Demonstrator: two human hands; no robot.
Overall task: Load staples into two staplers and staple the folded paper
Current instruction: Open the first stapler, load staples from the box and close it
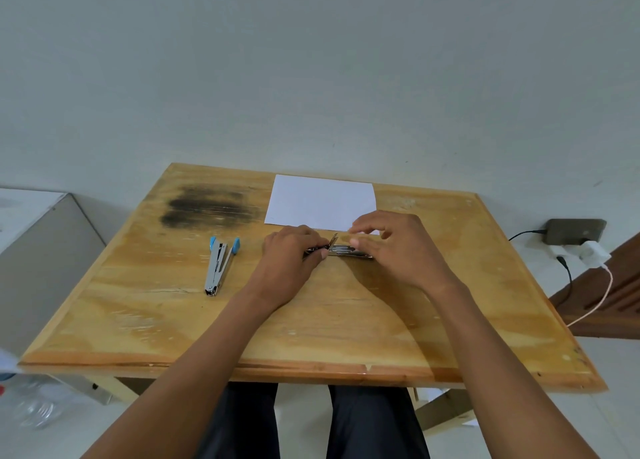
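At the centre of the frame, your left hand point(294, 247) and right hand point(391, 244) both have their fingers closed on a metal stapler point(341, 250) lying on the wooden desk point(311, 320). Folded white paper point(320, 200) lies just behind your hands. A second stapler with blue tips point(219, 264) rests untouched, left of centre.

stapler point(218, 266) left, paper point(320, 200) behind hands

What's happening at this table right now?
A person is working a metal stapler with both hands at the middle of the wooden table: the left hand pinches one end, the right hand is at the other. A second stapler with blue tips lies untouched to the left. The white paper sits behind the hands.
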